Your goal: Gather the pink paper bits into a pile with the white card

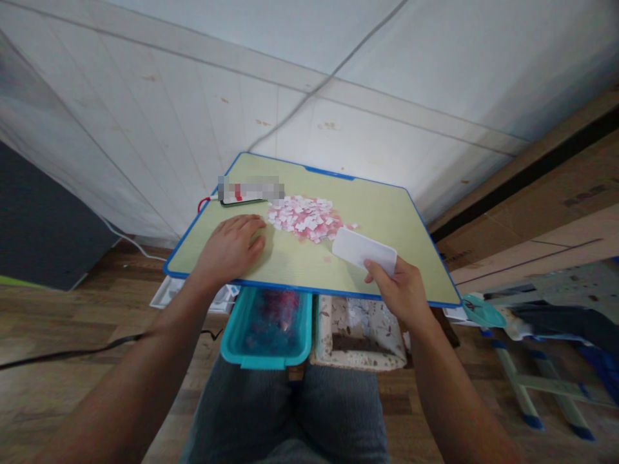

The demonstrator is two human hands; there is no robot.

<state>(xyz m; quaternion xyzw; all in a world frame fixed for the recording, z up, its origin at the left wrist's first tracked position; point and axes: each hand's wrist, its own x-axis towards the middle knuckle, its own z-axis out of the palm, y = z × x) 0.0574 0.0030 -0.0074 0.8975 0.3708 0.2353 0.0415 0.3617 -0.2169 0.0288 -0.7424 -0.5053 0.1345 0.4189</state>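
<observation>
1. Head view, center right: right hand (406, 291) has the white card (363, 250) pinched at its lower right end, thumb on top, other fingers hidden underneath. Card slants to upper left, well clear of the fingertips at its far end.
2. Far end of card is right at the lower right edge of the paper bits (304, 218), a pink-and-white heap mid-frame.
3. Center left: left hand (233, 250) palm down, fingers loosely bent, thumb apart, nothing held. Fingertips just left of the heap; can't tell if they touch the table (382, 206).
4. Phone (249, 193), partly blurred, above left hand.
5. Lower center: teal bin (267, 359) left, stained tub (360, 362) right.
</observation>
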